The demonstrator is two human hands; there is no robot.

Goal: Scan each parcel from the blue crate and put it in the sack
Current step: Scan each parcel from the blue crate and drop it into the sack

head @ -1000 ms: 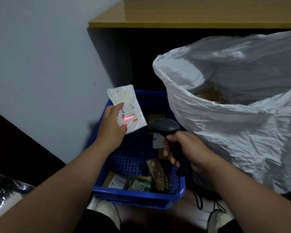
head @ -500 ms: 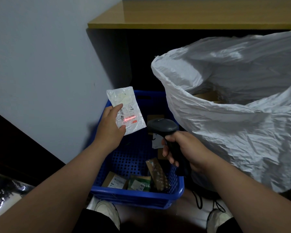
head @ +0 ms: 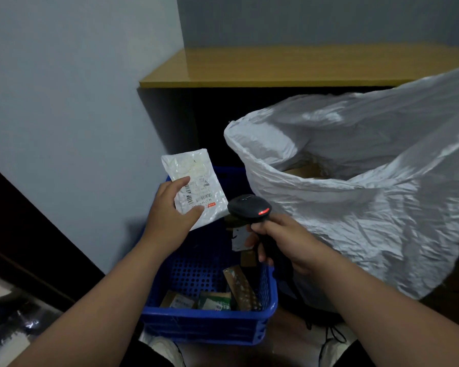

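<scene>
The flat white plastic mailer parcel (head: 194,188) carries a barcode label with a small red strip; its print is too small to read. The left hand (head: 170,210) pinches its lower corner above the perforated blue plastic crate (head: 210,317). The right hand (head: 281,241) grips a black handheld scanner (head: 249,209), red light glowing. At three o'clock gapes the crinkled white plastic sack (head: 355,207).

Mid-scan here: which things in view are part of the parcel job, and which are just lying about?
Part of the job:
- white parcel, held by the left hand
- scanner, gripped by the right hand
- blue crate with more parcels inside
- white sack, mouth open

Just lying about:
- wooden desk
- shoes
- dark clutter at far left
</scene>
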